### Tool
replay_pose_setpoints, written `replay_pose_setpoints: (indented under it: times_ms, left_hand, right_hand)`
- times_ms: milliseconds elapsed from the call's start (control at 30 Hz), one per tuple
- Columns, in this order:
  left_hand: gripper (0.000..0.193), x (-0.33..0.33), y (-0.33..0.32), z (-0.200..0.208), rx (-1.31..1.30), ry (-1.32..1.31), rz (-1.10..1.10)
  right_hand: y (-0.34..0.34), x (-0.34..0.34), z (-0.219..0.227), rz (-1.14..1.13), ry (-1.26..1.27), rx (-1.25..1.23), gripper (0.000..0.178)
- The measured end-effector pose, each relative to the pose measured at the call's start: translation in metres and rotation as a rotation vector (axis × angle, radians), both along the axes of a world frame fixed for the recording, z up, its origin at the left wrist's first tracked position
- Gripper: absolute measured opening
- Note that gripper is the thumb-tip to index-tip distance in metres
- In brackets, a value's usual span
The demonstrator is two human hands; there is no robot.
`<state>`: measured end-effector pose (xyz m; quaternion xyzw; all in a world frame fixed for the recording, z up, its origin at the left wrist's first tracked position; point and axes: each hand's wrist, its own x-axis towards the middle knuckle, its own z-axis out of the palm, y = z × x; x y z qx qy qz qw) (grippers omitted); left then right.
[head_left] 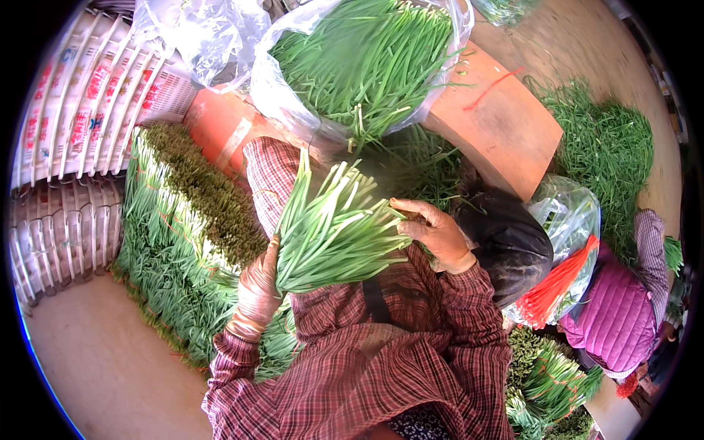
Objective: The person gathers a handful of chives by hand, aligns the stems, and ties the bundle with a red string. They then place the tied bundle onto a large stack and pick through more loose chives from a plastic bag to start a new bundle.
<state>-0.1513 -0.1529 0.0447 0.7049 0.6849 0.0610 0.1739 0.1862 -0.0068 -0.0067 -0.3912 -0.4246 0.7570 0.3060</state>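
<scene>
A loose bunch of garlic chives (334, 235), with pale cut stem ends and green leaves, is held up in front of my chest. My left hand (258, 286) is closed around its lower left side, the thumb pointing up along the leaves. At the stem ends on the right, my right hand (438, 233) has its thumb and fingertips closed on the edge of the bunch. Both hands seem to wear thin gloves. Just beyond them, a clear plastic bag (293, 103) lies open, with many loose chives (367, 62) heaped in it.
Tied bundles (176, 249) are stacked at my left beside white slatted baskets (95, 95). An orange block (499, 117) stands right of the bag. Red ties (561, 282) lie on plastic at my right. Loose greens (601, 147) cover the floor near a person in purple (612, 308).
</scene>
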Motion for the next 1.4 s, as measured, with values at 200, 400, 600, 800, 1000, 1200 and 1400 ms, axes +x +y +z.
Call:
replay_pose_setpoints:
  times_ms: [200,400,600,800,1000,1200,1400]
  left_hand:
    - [0.107,-0.008,-0.007,-0.017,0.016,-0.084,0.027]
    - [0.108,-0.008,-0.003,-0.018,-0.031,-0.062,0.024]
    - [0.103,-0.007,0.002,-0.018,-0.017,-0.084,-0.01]
    - [0.099,-0.006,0.004,-0.018,0.027,-0.069,-0.043]
    - [0.101,-0.004,0.004,-0.014,0.012,-0.031,-0.034]
    - [0.107,-0.006,0.003,-0.019,-0.06,-0.05,0.001]
    - [0.104,-0.004,0.007,-0.016,0.012,-0.059,-0.048]
  right_hand:
    - [-0.012,0.006,-0.018,-0.159,-0.365,0.196,0.027]
    - [0.017,0.055,0.002,-0.33,-0.65,0.059,0.021]
    - [0.026,0.013,0.018,0.076,-0.602,0.714,0.029]
    - [0.031,-0.018,-0.006,0.196,-0.476,0.494,0.026]
    - [0.036,0.0,-0.004,-0.196,-0.404,0.254,0.016]
    - [0.044,0.019,0.017,-0.151,-0.736,0.94,0.017]
    - [0.032,-0.004,0.02,0.282,-0.624,0.836,0.017]
